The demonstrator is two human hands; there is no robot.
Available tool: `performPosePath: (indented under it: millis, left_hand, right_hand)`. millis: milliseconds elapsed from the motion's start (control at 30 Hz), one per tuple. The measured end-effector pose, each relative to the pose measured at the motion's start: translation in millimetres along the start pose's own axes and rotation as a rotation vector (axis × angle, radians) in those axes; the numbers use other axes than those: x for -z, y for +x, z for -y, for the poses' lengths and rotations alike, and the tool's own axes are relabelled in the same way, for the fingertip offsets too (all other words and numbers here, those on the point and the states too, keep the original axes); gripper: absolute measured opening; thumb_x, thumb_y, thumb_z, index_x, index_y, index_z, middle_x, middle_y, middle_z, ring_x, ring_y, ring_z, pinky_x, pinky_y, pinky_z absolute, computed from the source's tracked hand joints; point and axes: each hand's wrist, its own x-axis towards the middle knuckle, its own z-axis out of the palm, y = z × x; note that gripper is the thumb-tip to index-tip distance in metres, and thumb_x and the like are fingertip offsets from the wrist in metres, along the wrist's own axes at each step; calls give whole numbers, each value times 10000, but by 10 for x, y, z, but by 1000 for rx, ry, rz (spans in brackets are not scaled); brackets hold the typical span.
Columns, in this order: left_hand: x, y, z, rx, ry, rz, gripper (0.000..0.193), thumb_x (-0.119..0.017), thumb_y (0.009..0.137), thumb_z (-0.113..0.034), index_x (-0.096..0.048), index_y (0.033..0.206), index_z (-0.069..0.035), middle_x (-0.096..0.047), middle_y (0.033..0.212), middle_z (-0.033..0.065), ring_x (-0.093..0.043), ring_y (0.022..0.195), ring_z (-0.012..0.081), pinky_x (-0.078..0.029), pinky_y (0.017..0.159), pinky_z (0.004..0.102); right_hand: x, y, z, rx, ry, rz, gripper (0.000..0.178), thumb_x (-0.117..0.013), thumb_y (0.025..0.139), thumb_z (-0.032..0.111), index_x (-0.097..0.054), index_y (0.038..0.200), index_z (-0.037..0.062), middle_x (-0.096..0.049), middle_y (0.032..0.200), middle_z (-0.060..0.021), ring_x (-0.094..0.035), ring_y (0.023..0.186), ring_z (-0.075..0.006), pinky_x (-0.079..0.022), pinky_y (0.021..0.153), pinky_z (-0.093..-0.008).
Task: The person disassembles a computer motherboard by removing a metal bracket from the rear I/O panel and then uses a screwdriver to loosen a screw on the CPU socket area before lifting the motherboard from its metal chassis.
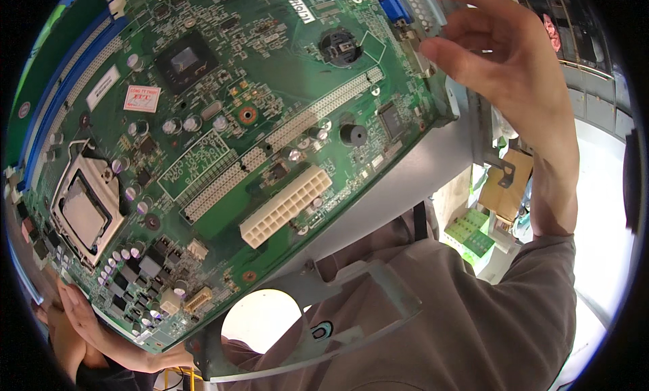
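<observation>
Green circuit board [284,66]: one, tilted, filling the upper left and middle of the view and fixed to one grey metal frame [399,198] — both lie between the two hands.
Right hand [517,63]: at the upper right, its grip narrow on the frame's edge, thumb and curled fingers around it, just beside one blue port [395,7].
Left hand [91,323]: at the board's lower left edge, fingers upward; skin overlaps there, so how tightly the grip holds cannot be told.
Processor [82,212]: one, square and silver, seated in a metal bracket, near the left hand.
White power connector [287,207]: one, with two rows of openings.
Round black parts: two — a battery holder [341,47] near the top and a smaller buzzer [353,134] below.
Dark chip [186,61]: one large square.
Stickers: at least four, including a red-and-white one [142,99] with red print, a narrow white one [103,88] and a white one [301,9] with dark characters.
Other markings: white lettering on the board; one small teal-and-dark emblem [322,331] low in the view, near the grey shirt [487,310].
Background: one green box [471,237], one brown panel [507,185].
</observation>
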Motion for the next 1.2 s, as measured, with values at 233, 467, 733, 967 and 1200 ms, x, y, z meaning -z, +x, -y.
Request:
performPosePath:
  millis: [233, 467, 733, 967, 1200]
  left_hand:
    - [-248, 351, -575, 330, -169, -315, 798, -508, 928, -541, -407, 1425, 75, -527, 1360, 260, -556, 1246, 401, -466, 1076, 505]
    - [-117, 249, -565, 390, -117, -233, 756, -467, 939, -533, -412, 1441, 30, -507, 1388, 233, -540, 1267, 364, -477, 1076, 467]
    - [-87, 97, -330, 422, -136, -124, 748, -527, 902, -496, -448, 1416, 42, -532, 1360, 217, -515, 1285, 345, -481, 1062, 450]
    - [-123, 44, -270, 558, -206, -135, 891, -601, 806, -617, -488, 1404, 33, -544, 1346, 231, -469, 1309, 383, -489, 1019, 448]
    - [-78, 238, -499, 482, -114, -100, 828, -587, 844, -591, -481, 1419, -4, -491, 1402, 215, -466, 1312, 362, -511, 1010, 452]
  right_hand:
    - [-83, 8, -27, -6, -11, 0, 535, -713, 881, 64, -473, 1309, -147, -677, 821, -102, -652, 767, -122, -519, 701, -248]
    - [-153, 4, 32, -26, -19, 4, 547, -721, 883, 57, -465, 1302, -182, -694, 857, -124, -659, 786, -122, -526, 711, -242]
    - [-39, 12, 208, -288, 8, 47, 515, -728, 881, 70, -513, 1267, -194, -725, 960, -193, -681, 835, -137, -533, 740, -239]
    - [4, -90, -377, 159, -53, -31, 607, -807, 843, 240, -560, 1314, -54, -678, 918, -61, -643, 850, -102, -507, 760, -240]
    - [-128, -76, -225, 43, 77, -60, 528, -724, 822, 83, -562, 1295, -83, -633, 863, -18, -613, 859, -75, -479, 737, -211]
